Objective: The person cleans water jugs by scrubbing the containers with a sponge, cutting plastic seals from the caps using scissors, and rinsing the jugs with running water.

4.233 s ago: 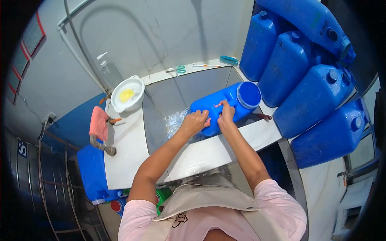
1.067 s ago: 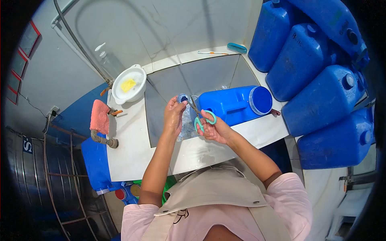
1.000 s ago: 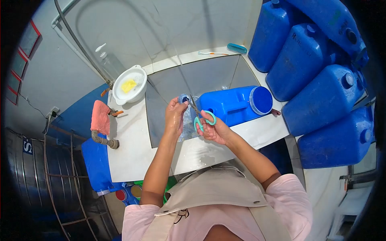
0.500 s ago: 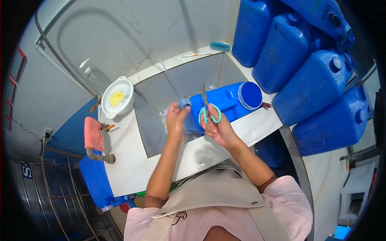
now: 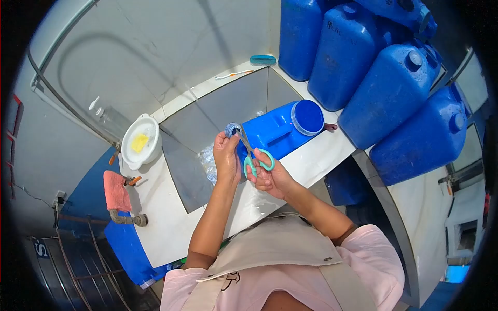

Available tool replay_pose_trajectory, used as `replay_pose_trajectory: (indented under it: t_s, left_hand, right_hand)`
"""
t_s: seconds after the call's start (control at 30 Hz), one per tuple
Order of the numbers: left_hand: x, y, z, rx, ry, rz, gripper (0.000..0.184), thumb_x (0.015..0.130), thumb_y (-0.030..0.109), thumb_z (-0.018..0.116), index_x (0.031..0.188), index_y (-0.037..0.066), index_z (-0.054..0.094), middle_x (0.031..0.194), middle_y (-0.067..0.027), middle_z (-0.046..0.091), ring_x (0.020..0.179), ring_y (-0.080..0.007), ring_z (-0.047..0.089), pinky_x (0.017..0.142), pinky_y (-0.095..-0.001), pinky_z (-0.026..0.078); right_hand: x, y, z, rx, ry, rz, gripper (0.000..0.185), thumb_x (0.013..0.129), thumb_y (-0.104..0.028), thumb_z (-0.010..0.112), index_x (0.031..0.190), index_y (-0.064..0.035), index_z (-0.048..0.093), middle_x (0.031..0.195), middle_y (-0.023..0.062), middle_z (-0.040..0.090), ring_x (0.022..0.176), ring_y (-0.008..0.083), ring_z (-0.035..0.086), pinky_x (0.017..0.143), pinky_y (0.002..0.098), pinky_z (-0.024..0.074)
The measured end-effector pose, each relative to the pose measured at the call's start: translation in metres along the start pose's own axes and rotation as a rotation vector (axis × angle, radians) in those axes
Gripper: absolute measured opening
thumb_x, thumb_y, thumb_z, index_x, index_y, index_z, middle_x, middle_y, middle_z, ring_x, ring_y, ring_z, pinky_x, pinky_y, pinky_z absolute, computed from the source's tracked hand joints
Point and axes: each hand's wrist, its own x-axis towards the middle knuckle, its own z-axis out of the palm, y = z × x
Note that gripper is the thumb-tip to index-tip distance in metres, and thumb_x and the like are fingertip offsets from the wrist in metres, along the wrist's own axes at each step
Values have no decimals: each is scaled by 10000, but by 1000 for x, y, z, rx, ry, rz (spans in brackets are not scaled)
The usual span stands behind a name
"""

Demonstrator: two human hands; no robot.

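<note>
My left hand (image 5: pixel 227 158) is closed around a small blue bottle cap (image 5: pixel 232 128), held above the sink. In my right hand (image 5: pixel 272 179) is a pair of scissors (image 5: pixel 266 159) with mint-green handles, the fingers at the loops. The blades point up and left, and their tips meet the cap; whether they are inside it or only against its rim I cannot tell. Just beyond my hands, a blue jug (image 5: pixel 272 129) with a wide round lid (image 5: pixel 308 117) lies on its side across the sink's front edge.
The grey sink (image 5: pixel 176 176) holds clear plastic bottles (image 5: pixel 209 165). On the counter's left stand a white basin (image 5: pixel 155 150) with a yellow sponge (image 5: pixel 139 142) and a tap draped with a pink cloth (image 5: pixel 115 192). Large blue jerrycans (image 5: pixel 386 93) crowd the right. A brush (image 5: pixel 263 60) lies at the back.
The scissors' blades have tilted left and come onto the cap; earlier they pointed up, apart from it. My hands are closer together. The whole view has shifted slightly.
</note>
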Motion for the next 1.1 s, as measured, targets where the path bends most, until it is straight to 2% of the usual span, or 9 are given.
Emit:
replay_pose_trajectory:
  t_s: [0.17,0.23,0.37,0.53,0.93,1.03,1.1]
  left_hand:
    - [-8,-3,13,59,-48,-16,271,807,4,614,1021,22,449,903,-59,599,817,-103,566,764,-230,452]
    - [-9,-3,20,106,-88,-19,270,804,5,617,1018,20,452,910,-62,601,819,-105,567,765,-232,451]
    - [-1,-6,25,88,-85,-6,261,804,5,615,1015,24,463,921,-68,606,824,-111,570,768,-239,452]
    - [2,-8,35,96,-143,-39,254,810,9,612,1016,26,465,917,-65,607,828,-108,570,778,-241,452]
    - [-13,-21,50,103,-149,-83,234,805,18,626,996,26,492,908,-51,603,835,-102,562,791,-236,440]
    - [-13,-31,37,220,-195,-74,218,802,15,628,983,33,509,906,-42,604,842,-101,560,793,-241,433]
    - [-29,-40,29,329,-267,-101,211,799,4,627,981,39,526,925,-42,613,861,-100,566,787,-229,428]
  right_hand:
    - [0,-7,-9,-1,2,-61,471,879,-536,484,773,-78,513,615,34,519,355,19,299,338,152,216]
    - [5,-10,-17,157,102,-157,470,884,-530,477,771,-75,517,609,37,516,354,18,291,337,156,214]
    - [-26,-12,-6,-7,-10,-134,483,891,-533,463,776,-67,516,599,42,509,352,21,276,336,162,208]
    - [-27,-12,-15,70,25,-60,508,886,-526,470,798,-30,538,598,58,527,343,40,292,321,163,217]
    - [-35,-5,-16,105,116,-244,483,884,-497,503,787,-25,526,607,56,531,345,29,290,319,151,223]
    - [-36,-3,-22,-49,233,-236,431,888,-455,531,782,-38,527,604,41,525,347,23,286,324,157,219]
    - [-29,-16,-34,-53,363,-458,410,881,-452,546,784,-55,532,602,19,516,353,11,290,327,158,209]
